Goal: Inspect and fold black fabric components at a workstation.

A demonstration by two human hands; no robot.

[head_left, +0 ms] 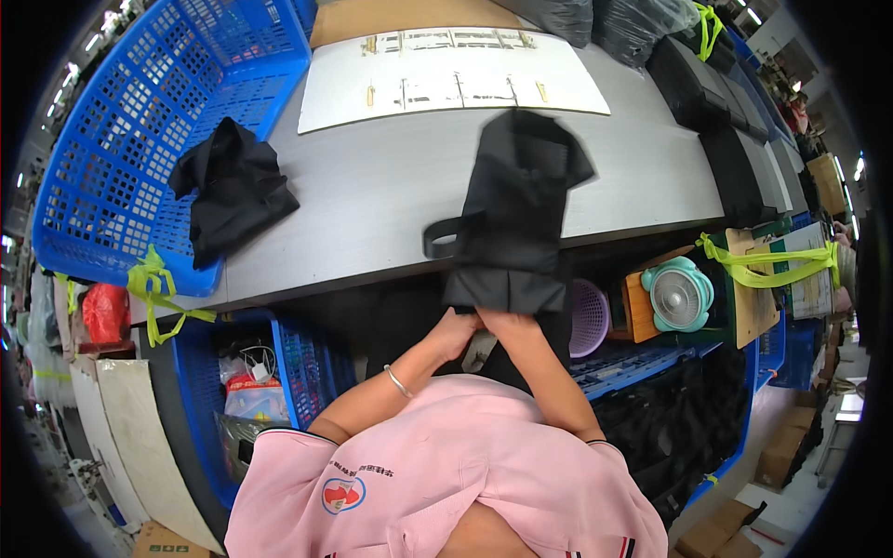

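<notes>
A black fabric bag (510, 223) stretches from the table's near part out over its front edge, with a short strap loop sticking out on its left. Its far end looks slightly smeared by motion. My left hand (453, 333) and my right hand (505, 323) sit close together at the bag's near end, closed on it. The fabric covers most of the fingertips. Another crumpled black fabric piece (233, 191) lies to the left, partly over the rim of a blue plastic basket (102, 186).
On the grey table (372, 195) lies a white marked board (446, 79). Stacked black pieces (707, 93) line the right side. Below the table edge are a small teal fan (677, 294), a purple basket (588, 318) and a blue crate (200, 400). Yellow-green ties (158, 288) hang from the basket.
</notes>
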